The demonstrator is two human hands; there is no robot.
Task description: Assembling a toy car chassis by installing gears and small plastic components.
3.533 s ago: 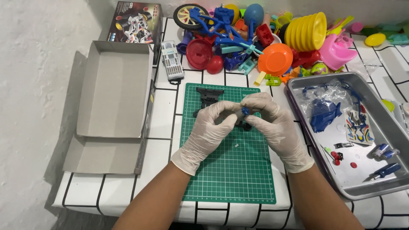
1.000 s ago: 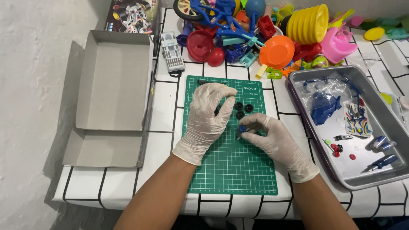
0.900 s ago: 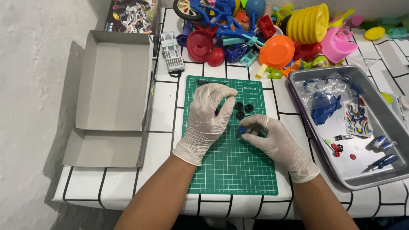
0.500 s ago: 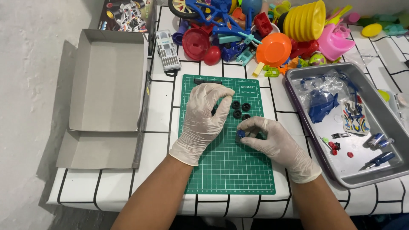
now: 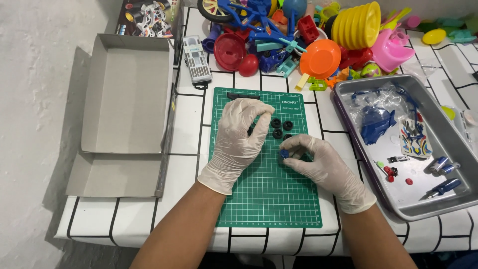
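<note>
Blue piece [image 5: 284, 154] pinched in right hand [image 5: 318, 162] — left hand [image 5: 241, 134] curled, palm down, over black wheels [image 5: 281, 127].

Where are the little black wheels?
In the head view, the black wheels lie on the green mat, near its top middle, just right of the left hand and above the right hand.

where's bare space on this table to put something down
Free: the near half of the green cutting mat below both hands, the white tile strip between mat and open cardboard box, and the box's inside. Crowded: the toy pile along the far edge and the metal tray of parts.
</note>
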